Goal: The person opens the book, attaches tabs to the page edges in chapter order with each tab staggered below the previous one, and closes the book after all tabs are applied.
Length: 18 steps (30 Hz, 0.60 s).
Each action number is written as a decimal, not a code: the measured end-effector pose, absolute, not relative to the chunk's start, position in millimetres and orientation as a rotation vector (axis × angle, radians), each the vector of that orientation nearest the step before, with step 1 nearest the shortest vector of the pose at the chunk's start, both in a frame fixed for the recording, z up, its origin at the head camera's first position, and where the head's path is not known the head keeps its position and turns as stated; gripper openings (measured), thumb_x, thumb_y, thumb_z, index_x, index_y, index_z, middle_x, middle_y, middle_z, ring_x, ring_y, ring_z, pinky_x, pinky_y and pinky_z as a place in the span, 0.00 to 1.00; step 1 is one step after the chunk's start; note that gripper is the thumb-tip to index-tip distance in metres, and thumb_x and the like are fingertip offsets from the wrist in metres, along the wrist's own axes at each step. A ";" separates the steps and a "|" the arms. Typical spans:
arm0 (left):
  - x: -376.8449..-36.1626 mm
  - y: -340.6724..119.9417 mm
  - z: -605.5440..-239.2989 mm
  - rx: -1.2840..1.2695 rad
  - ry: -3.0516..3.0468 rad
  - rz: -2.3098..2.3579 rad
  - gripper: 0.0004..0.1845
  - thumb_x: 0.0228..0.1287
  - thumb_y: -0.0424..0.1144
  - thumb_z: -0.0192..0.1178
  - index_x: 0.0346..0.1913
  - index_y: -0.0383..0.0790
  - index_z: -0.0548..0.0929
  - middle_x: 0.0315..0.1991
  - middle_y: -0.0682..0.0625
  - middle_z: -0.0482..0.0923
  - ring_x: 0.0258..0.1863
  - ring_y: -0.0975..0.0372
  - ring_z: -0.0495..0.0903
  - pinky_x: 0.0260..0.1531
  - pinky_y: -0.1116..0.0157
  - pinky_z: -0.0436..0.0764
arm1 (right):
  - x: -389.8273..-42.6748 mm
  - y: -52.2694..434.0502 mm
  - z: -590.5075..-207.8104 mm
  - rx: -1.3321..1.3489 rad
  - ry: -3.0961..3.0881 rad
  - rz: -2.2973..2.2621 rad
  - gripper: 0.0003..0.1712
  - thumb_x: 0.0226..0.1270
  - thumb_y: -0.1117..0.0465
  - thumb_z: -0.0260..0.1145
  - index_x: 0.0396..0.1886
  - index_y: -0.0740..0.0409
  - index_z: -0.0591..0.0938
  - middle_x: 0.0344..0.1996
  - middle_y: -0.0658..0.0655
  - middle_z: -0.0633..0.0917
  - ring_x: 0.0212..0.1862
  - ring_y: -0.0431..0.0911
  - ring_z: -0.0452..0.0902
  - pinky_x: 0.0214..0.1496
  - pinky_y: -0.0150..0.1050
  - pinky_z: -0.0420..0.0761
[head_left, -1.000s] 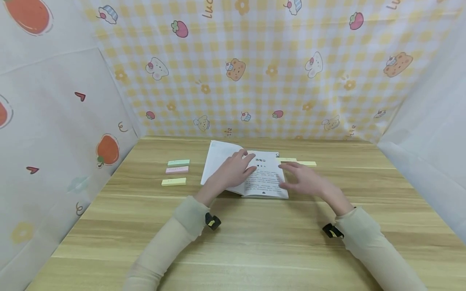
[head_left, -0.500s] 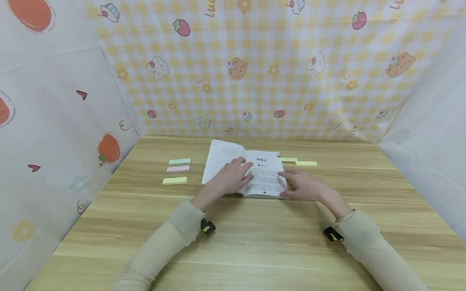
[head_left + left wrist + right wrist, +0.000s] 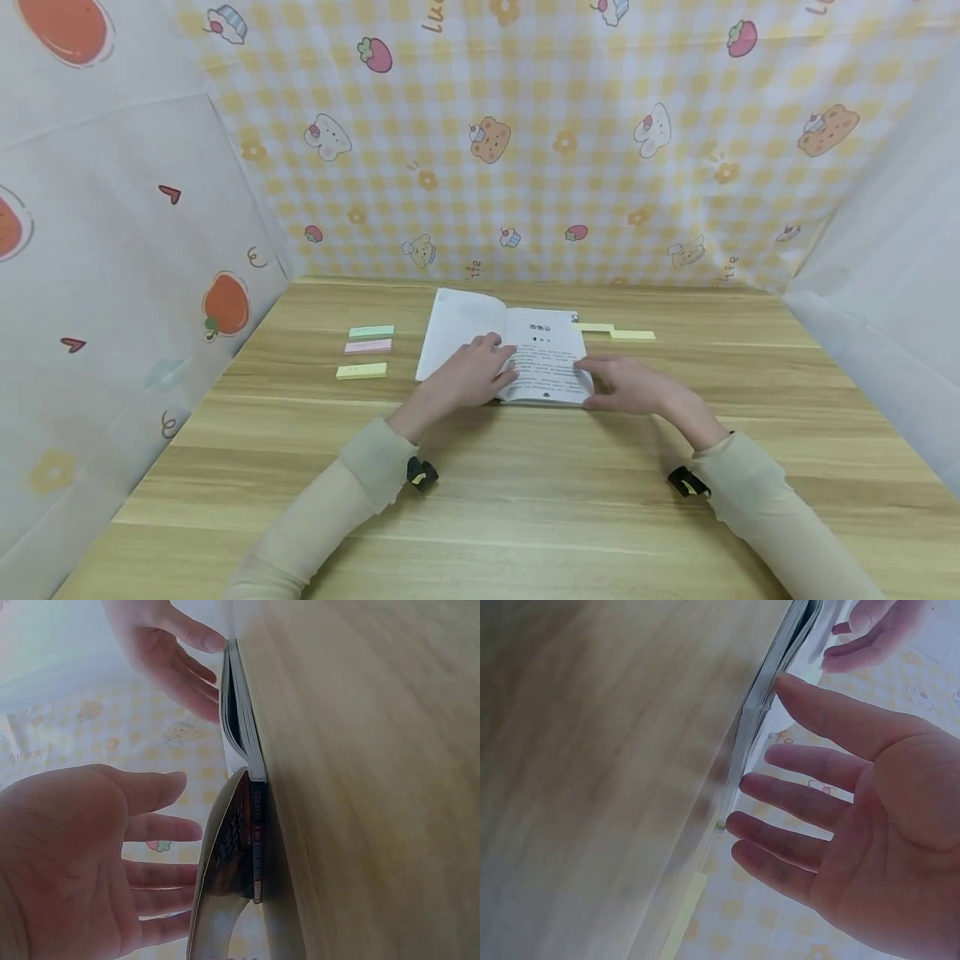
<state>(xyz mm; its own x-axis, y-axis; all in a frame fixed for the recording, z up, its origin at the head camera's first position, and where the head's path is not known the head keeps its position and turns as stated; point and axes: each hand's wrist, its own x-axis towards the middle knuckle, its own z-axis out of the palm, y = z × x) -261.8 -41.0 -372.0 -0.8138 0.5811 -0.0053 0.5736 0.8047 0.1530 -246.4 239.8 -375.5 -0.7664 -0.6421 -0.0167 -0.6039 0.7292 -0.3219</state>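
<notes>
1. Nothing is gripped by either hand. The left hand is laid flat, fingers straight, on the left page of the open book; the right hand is held open with straight, slightly spread fingers at the book's right edge, the thumb tip touching the edge of the page block in the right wrist view. Whether the other fingers touch the page cannot be told.
2. Wooden table: the largest item, by which everything else is carried. It is enclosed at the back and on both sides by printed cloth panels.
3. Open book: placed flat near the table's middle, toward the back. Printed text is seen on the right page; the left page is blank. In the left wrist view the left-hand leaves are seen bowed upward off the table, with the left palm just beside them.
4. Sleeves: both forearms are covered in pale beige fabric, and a small black tab is seen at each cuff.
5. Three sticky-note pads: laid in a column left of the book, well apart from it; green at the back, pink in the middle, yellow nearest.
6. Two yellow sticky strips: laid just beyond the book's far right corner, end to end.
</notes>
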 end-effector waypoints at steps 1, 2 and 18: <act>-261.5 -41.3 -372.5 0.935 2.934 0.217 0.25 0.80 0.49 0.50 0.71 0.40 0.72 0.68 0.36 0.67 0.66 0.47 0.70 0.63 0.49 0.72 | -246.4 239.8 -375.6 -1.020 2.800 -0.452 0.35 0.65 0.59 0.72 0.67 0.73 0.72 0.64 0.72 0.75 0.64 0.66 0.72 0.66 0.61 0.71; -261.2 -41.5 -372.9 0.932 2.933 0.209 0.25 0.80 0.50 0.50 0.70 0.40 0.72 0.68 0.37 0.67 0.65 0.47 0.70 0.63 0.49 0.72 | -246.5 239.9 -375.7 -1.024 2.798 -0.453 0.35 0.65 0.59 0.72 0.67 0.73 0.73 0.64 0.72 0.75 0.64 0.66 0.72 0.67 0.61 0.71; -259.1 -42.8 -374.0 0.940 2.903 0.155 0.22 0.79 0.49 0.51 0.65 0.39 0.76 0.65 0.36 0.69 0.63 0.48 0.71 0.61 0.49 0.74 | -245.1 237.4 -372.5 -1.047 2.787 -0.423 0.31 0.66 0.60 0.72 0.64 0.72 0.76 0.62 0.72 0.77 0.64 0.66 0.72 0.66 0.60 0.72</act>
